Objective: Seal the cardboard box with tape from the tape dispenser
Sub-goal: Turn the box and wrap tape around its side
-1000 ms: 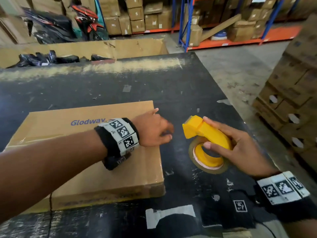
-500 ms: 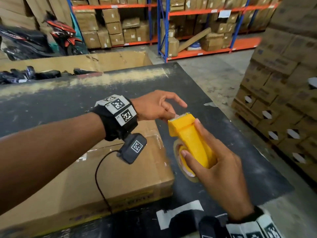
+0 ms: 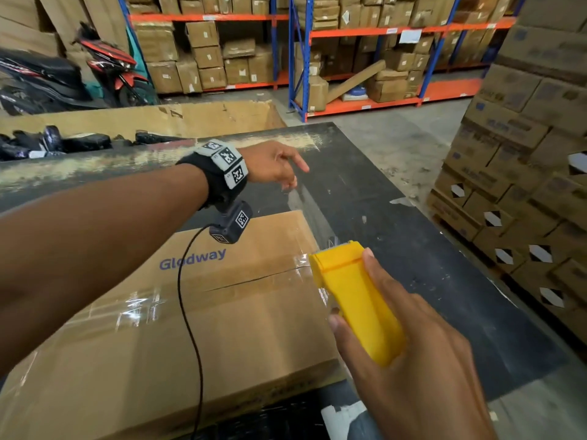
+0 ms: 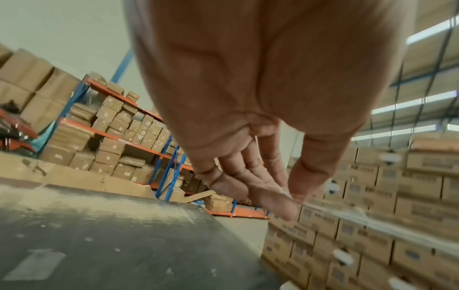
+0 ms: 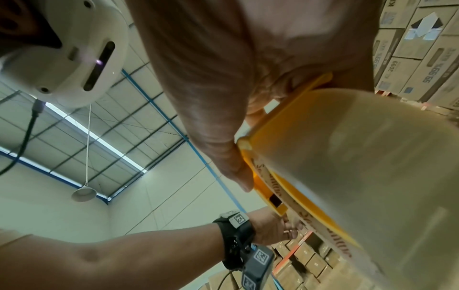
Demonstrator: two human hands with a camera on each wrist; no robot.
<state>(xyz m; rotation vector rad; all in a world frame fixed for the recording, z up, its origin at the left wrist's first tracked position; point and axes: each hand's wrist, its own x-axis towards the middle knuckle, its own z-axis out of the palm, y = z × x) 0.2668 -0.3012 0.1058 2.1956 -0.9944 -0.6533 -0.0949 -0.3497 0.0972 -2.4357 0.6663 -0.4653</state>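
A flat cardboard box (image 3: 178, 315) printed "Glodway" lies on the dark table (image 3: 397, 236), with old clear tape along its middle seam. My right hand (image 3: 403, 360) grips the yellow tape dispenser (image 3: 355, 300) beside the box's right edge; the roll (image 5: 347, 176) fills the right wrist view. My left hand (image 3: 276, 166) is raised beyond the box and pinches the free end of a clear tape strip (image 3: 309, 211) between thumb and fingers (image 4: 293, 194). The strip (image 4: 372, 223) runs taut from that pinch back to the dispenser's mouth.
Stacked cartons (image 3: 521, 173) stand on the floor to the right of the table. A large open cardboard bin (image 3: 143, 119) holding dark bags borders the table's far side. Orange and blue shelving (image 3: 365, 58) and a parked scooter (image 3: 108, 65) stand further back.
My left hand left the box top, took the tape end at the dispenser and has drawn it up and away. My right hand lifted the dispenser and brought it nearer, beside the box.
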